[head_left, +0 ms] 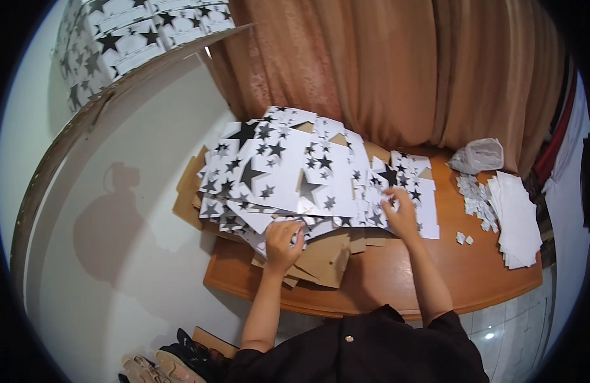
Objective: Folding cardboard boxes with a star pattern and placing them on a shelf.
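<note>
A heap of flat white cardboard sheets printed with black stars [288, 169] lies on an orange-brown wooden table [397, 281]. Brown undersides of more sheets [327, 255] stick out beneath the heap at its near edge. My left hand [283, 242] grips the near edge of the star sheets, fingers curled over them. My right hand [400, 210] rests on the right part of the heap, fingertips pinching a small star-printed sheet.
A stack of plain white sheets [518, 220] and small white scraps [473, 198] lie at the table's right end, with a crumpled plastic bag [480, 155] behind. A brown curtain [397, 70] hangs at the back. Star-printed boxes [126, 38] are stacked at upper left.
</note>
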`<state>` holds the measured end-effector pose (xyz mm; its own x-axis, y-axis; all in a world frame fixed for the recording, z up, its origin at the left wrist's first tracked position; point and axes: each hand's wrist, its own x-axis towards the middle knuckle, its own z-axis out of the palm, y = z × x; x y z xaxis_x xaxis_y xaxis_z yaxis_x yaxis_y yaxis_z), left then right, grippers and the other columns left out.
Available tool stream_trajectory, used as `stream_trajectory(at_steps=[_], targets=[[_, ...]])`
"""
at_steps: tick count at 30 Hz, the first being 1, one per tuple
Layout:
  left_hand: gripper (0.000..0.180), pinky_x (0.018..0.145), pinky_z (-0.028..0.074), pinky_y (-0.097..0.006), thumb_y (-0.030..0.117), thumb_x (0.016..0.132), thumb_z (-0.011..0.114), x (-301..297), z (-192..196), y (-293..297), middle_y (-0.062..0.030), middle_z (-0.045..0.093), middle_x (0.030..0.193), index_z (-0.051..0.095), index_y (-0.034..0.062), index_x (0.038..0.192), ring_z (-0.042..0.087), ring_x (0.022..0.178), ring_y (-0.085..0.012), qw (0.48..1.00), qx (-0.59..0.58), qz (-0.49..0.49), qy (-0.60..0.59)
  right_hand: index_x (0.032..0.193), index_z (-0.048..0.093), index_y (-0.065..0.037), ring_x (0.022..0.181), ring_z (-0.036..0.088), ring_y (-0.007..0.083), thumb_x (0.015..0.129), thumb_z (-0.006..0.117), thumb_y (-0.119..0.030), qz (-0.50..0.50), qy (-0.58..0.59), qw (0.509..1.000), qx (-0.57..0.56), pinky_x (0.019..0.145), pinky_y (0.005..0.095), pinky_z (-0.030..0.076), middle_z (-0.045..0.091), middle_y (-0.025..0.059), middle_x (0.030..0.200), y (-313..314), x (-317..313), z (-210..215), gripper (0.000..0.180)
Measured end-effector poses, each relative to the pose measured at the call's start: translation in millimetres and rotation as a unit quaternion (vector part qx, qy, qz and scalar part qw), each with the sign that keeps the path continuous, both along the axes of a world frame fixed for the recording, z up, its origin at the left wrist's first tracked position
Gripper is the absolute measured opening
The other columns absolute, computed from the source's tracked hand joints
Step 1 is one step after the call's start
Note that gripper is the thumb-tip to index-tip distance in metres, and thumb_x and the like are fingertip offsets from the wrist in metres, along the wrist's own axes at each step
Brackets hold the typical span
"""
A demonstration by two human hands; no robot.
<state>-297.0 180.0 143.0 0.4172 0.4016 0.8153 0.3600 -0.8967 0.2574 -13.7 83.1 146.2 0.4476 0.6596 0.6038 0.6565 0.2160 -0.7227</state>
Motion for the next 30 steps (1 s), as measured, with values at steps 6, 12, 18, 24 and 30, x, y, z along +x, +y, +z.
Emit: stream_trajectory(at_steps=[6,12,18,24,30], targets=[[0.030,0.083,0.040,-0.041,0.004,0.069,0.065,81,-73,-9,-0.0060,0.058,0.095,0.064,0.0107,0.098,0.056,0.094,-0.0253,0.994,0.001,-0.018,0.105,0.118,0.052,-0.009,0.111,0.049,0.0319,0.070,0.066,-0.013,-0.081,-0.085,0.961,-0.249,0.093,0.0492,0.039,0.052,0.0146,0.116,-44,17,-133,0.051],[0.048,0.101,0.027,-0.056,0.013,0.076,0.061,150,-126,-40,-0.0087,0.047,0.130,0.054,0.0160,0.123,0.042,0.125,-0.0250,0.960,-0.052,-0.006,0.277,0.138,0.032,-0.013,0.127,0.036,0.0327,0.072,0.070,-0.025,-0.146,-0.023,0.919,-0.366,0.101,0.0585,0.028,0.035,0.0166,0.139,-42,47,-191,0.077],[0.065,0.104,0.020,-0.061,0.021,0.078,0.058,156,-161,-34,-0.0130,0.034,0.143,0.038,0.0174,0.139,0.030,0.134,-0.0280,0.929,-0.099,0.093,0.344,0.135,0.037,-0.015,0.128,0.037,0.0281,0.081,0.063,-0.030,-0.129,-0.130,0.908,-0.376,0.103,0.0591,0.025,0.037,0.0123,0.137,-24,62,-221,0.062],[0.065,0.106,0.016,-0.060,0.020,0.078,0.058,160,-148,-54,-0.0139,0.035,0.142,0.036,0.0114,0.139,0.028,0.134,-0.0313,0.951,-0.156,0.096,0.251,0.127,0.049,-0.013,0.121,0.043,0.0315,0.089,0.052,-0.021,-0.147,-0.229,0.925,-0.265,0.097,0.0561,0.032,0.050,0.0119,0.128,-34,86,-217,0.039],[0.060,0.107,0.026,-0.049,0.007,0.075,0.060,183,-141,-84,-0.0179,0.045,0.131,0.041,0.0038,0.132,0.036,0.128,-0.0351,0.983,-0.168,0.076,0.014,0.114,0.056,-0.005,0.103,0.055,0.0320,0.089,0.049,-0.012,-0.210,-0.154,0.962,-0.081,0.090,0.0528,0.036,0.060,0.0138,0.110,-83,145,-135,0.027]])
